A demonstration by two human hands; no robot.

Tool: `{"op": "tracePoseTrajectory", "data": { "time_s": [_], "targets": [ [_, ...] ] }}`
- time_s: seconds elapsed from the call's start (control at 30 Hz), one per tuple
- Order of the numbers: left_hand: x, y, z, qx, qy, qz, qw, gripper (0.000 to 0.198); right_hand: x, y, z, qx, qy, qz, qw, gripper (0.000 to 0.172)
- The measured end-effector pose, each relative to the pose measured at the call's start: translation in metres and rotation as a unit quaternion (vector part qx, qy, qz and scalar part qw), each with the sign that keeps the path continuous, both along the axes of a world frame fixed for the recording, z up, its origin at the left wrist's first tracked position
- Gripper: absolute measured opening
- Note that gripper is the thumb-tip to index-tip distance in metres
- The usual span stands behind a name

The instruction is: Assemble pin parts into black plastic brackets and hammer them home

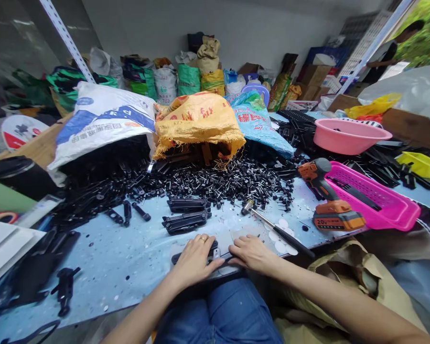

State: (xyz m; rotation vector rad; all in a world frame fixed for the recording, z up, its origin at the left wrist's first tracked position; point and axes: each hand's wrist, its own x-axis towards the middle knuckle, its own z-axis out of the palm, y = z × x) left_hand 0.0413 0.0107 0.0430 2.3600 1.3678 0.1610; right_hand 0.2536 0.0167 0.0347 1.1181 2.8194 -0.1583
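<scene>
At the near edge of the light blue table (129, 258), my left hand (197, 255) and my right hand (252, 253) both rest on a flat black plastic part (215, 253). My left hand, with a ring on one finger, lies curled over the part's left end. My right hand's fingers press on its right end. Just beyond lie two more black assembled parts (186, 215). A hammer (272, 227) lies to the right of my right hand.
A heap of small black pieces (222, 179) spills from white (103, 119), yellow (197, 119) and blue sacks. An orange cordless drill (326, 196), a magenta basket (376, 196) and a pink basin (346, 134) stand at the right. A brown bag (347, 272) sits by my right arm.
</scene>
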Motion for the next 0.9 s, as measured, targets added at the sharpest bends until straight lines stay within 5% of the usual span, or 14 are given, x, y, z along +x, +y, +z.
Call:
{"op": "tracePoseTrajectory", "data": {
  "time_s": [0.17,0.4,0.53,0.63,0.73,0.9],
  "targets": [
    [0.000,-0.004,-0.003,0.037,-0.005,0.009,0.999,0.056,-0.005,-0.011,0.011,0.033,-0.007,-0.013,0.999,0.033],
    [-0.011,-0.012,-0.011,0.101,-0.069,-0.014,0.992,0.029,-0.015,-0.014,0.034,0.083,-0.003,0.000,0.997,0.024],
    [-0.008,-0.008,-0.008,0.074,-0.049,-0.014,0.996,0.039,-0.008,-0.001,0.027,0.063,-0.001,0.029,0.998,0.027],
    [0.015,0.017,-0.001,0.071,-0.011,-0.013,0.997,0.040,0.006,0.004,0.009,0.047,0.012,0.008,0.999,0.031],
    [0.050,0.063,0.004,0.100,0.018,0.065,0.993,0.030,0.020,0.006,-0.003,0.043,0.050,-0.011,0.998,0.033],
    [0.089,0.113,0.005,0.088,-0.011,0.099,0.991,0.020,0.023,0.038,0.006,0.081,0.079,-0.142,0.983,0.025]
  ]
}}
